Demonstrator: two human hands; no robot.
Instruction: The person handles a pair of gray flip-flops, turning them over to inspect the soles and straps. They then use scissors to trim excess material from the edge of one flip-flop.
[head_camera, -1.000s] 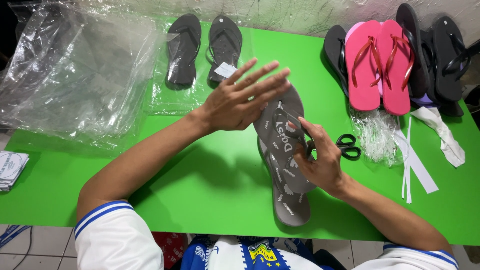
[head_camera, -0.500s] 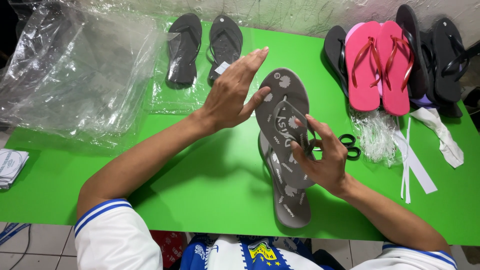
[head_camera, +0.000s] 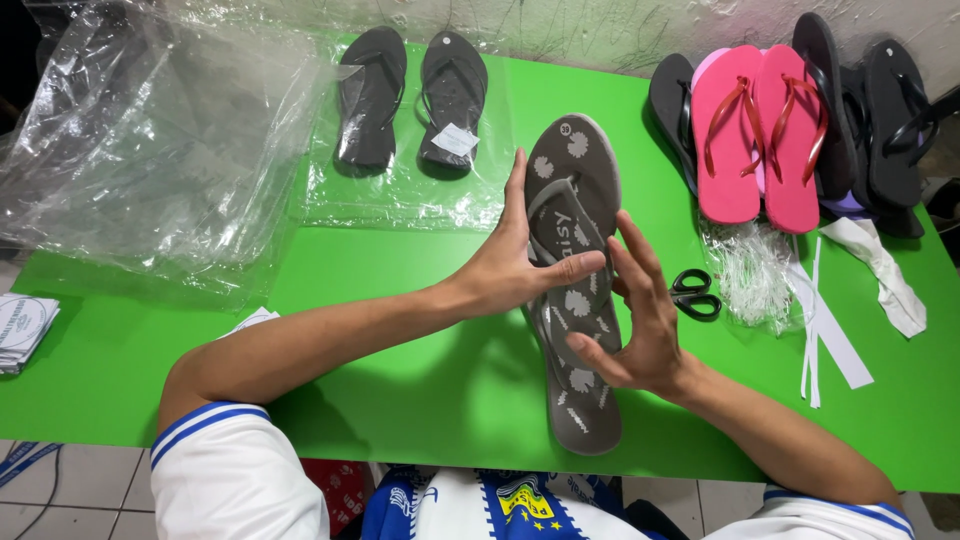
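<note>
A: Report hand positions.

B: The left hand grips the upper grey flip-flop from its left edge, thumb hooked over the strap, fingers upright along the sole's side. The right hand lies against the right edge of the same sandal, fingers spread and loose, palm facing the sole; it is not clamped.

A: Location of the sandals?

B: Centre of the green table. The upper one is lifted and tilted, toe pointing away. A second grey flip-flop lies flat beneath it, heel near the table's front edge. Whether the two soles touch under the hands cannot be determined from this view.

A: Surrounding items?

B: Black scissors just right of the right hand. A crumpled clear wrapper and white paper strips beyond them. A pair of pink flip-flops at the far right, flanked by black flip-flops. A black pair rests on a clear plastic bag at the far side. A heap of clear plastic bags occupies the left end.
</note>
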